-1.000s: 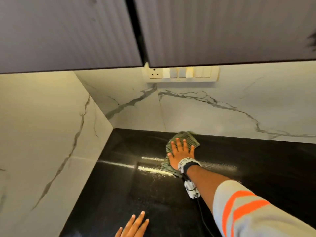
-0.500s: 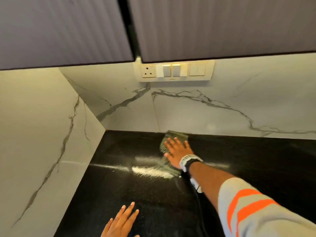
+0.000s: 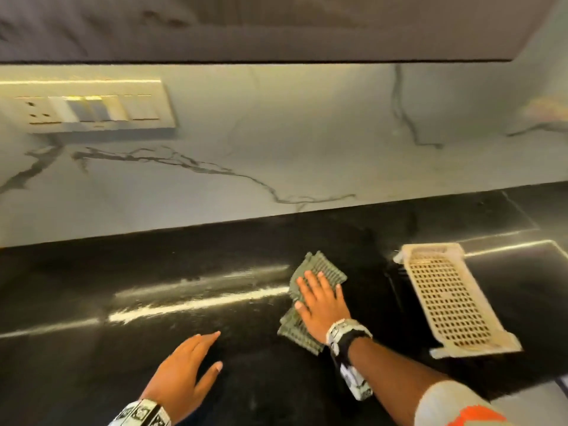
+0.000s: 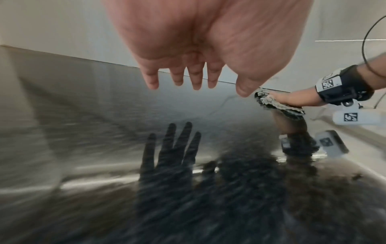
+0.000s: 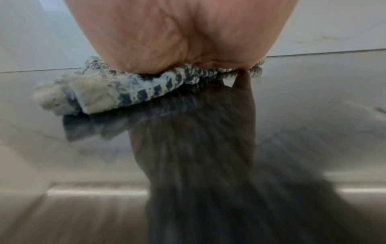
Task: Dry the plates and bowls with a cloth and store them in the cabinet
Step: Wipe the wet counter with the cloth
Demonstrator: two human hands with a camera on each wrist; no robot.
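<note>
A grey-green checked cloth [image 3: 319, 269] [image 4: 277, 105] [image 5: 117, 89] lies flat on the black glossy counter [image 3: 92, 302]. My right hand [image 3: 321, 298] [image 4: 292, 99] presses down on it with straight fingers, palm flat. My left hand [image 3: 187, 364] [image 4: 196, 77] hovers just above the counter nearer to me, fingers straight and spread, holding nothing. No plates or bowls are in view. The grey upper cabinet [image 3: 246, 26] hangs overhead with its doors closed.
A cream perforated plastic tray [image 3: 448, 299] lies on the counter to the right of the cloth, beside a sink edge [image 3: 507, 245]. A marble backsplash [image 3: 276, 149] carries a switch and socket panel [image 3: 92, 109] at upper left. A wet streak [image 3: 199, 298] shines left of the cloth.
My right hand has slid the cloth to the right along the counter, away from the corner wall. The view has swung right, bringing the tray into sight. My left hand has followed.
</note>
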